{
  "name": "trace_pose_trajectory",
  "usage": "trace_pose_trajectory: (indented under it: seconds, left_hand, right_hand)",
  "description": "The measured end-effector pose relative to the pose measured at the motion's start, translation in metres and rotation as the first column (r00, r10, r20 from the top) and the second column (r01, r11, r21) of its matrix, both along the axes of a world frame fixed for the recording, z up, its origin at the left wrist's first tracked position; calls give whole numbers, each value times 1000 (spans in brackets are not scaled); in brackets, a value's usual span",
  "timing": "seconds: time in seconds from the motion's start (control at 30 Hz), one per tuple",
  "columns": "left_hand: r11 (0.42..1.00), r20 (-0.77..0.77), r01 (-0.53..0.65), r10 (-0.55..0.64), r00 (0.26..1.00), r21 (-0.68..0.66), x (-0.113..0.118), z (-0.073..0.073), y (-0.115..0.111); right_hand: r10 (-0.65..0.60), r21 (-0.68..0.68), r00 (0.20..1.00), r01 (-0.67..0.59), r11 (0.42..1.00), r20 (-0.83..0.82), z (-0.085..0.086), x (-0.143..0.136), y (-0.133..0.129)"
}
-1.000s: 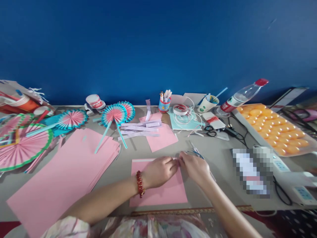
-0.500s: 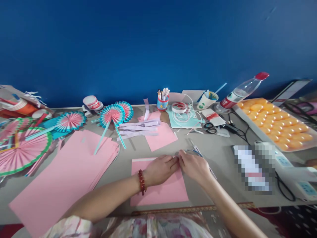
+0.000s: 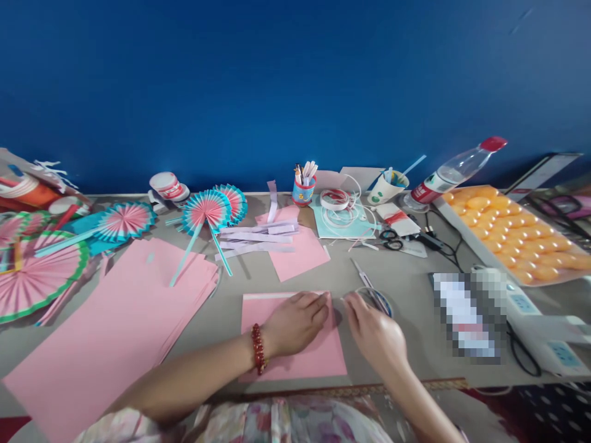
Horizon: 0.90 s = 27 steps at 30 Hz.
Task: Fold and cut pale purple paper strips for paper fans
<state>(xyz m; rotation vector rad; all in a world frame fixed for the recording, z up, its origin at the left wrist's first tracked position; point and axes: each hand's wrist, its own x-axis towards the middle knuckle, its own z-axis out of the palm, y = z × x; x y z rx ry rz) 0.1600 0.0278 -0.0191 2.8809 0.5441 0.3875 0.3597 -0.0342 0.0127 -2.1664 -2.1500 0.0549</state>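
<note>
A pink paper sheet (image 3: 286, 363) lies before me, a narrow whitish strip (image 3: 263, 296) running along its far edge. My left hand (image 3: 295, 323), wearing a red bead bracelet (image 3: 258, 349), rests on it with bent fingers closed at the far right corner; its thumb is hidden. Just right of the sheet, my right hand (image 3: 378, 329) is closed in a pinch. A tiny whitish bit shows at its fingertips, too small to name. Beyond that hand lies a slim pale tool (image 3: 364, 277), partly over a round blue-and-white ring (image 3: 390, 303).
Pink sheets (image 3: 106, 326) are stacked at left, near folded paper fans (image 3: 205, 212). Lilac strips (image 3: 258, 237) lie behind my hands. Scissors (image 3: 392, 240), a tilted bottle (image 3: 443, 178), a tray of orange domes (image 3: 517, 234), a blurred-out phone-like object (image 3: 466, 320) and a power strip (image 3: 558, 354) stand at right.
My right hand has moved right, away from my left hand and off the sheet's corner, uncovering that corner. The left hand stays on the sheet. The view has shifted slightly.
</note>
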Motion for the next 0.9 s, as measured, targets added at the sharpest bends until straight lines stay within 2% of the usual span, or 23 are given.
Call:
trace_pose_trajectory:
  seconds: [0.13, 0.2, 0.27, 0.33, 0.4, 0.47, 0.53, 0.73, 0.9]
  left_hand:
    - [992, 29, 10, -6, 1000, -126, -6, 0, 2]
    - [980, 94, 52, -35, 995, -190, -10, 6, 6]
    - [954, 212, 29, 36, 977, -297, -14, 17, 8]
    - [887, 316, -46, 212, 925, -459, -20, 31, 8]
    - [792, 360, -62, 343, 868, -607, -24, 44, 4]
    - [720, 373, -23, 386, 844, -693, -26, 54, -1]
    - [685, 377, -11, 413, 829, -728, -26, 62, -6]
    - [683, 332, -103, 474, 816, -723, -27, 67, -14]
    - [754, 340, -155, 457, 822, -638, -33, 68, -23]
  right_hand:
    - [73, 135, 979, -48, 990, -191, 8, 16, -15]
    - [119, 146, 957, -82, 986, -265, 15, 16, -20]
    - [157, 143, 931, -115, 983, -329, 22, 10, -22]
    - [196, 130, 897, -156, 979, -396, 28, 1, -22]
    - [226, 113, 858, -195, 974, -462, 33, -8, -21]
    - [244, 93, 823, -230, 969, -513, 37, -16, -19]
    - [256, 74, 800, -258, 963, -543, 39, -22, -17]
    - [271, 56, 773, -293, 954, -574, 43, -30, -15]
    - [89, -118, 711, -236, 964, -698, 48, -40, -18]
